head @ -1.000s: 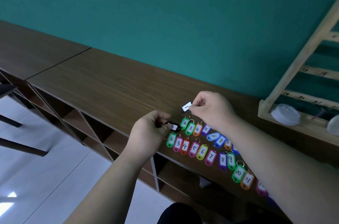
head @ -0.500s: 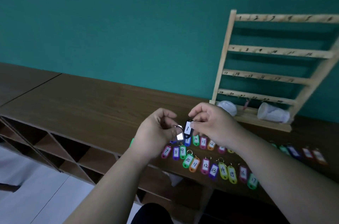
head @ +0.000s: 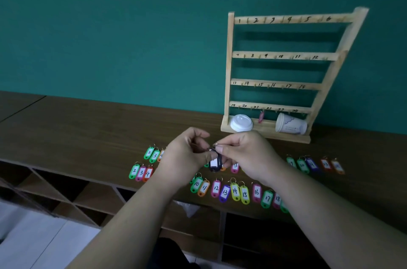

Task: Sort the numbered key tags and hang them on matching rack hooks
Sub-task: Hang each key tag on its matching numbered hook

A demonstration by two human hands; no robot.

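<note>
white label (head: 213, 162) now inside black tag (head: 215, 169), tag hanging just under the pinch, L hand (head: 187, 155) + R hand (head: 245, 155) both nipping its top end

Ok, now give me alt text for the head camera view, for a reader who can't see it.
A left hand and right hand hold a black key tag between them over a brown table, the right pinching its ring. Coloured numbered tags lie in rows below, and a wooden rack numbered 1 to 24 stands behind them.
</note>
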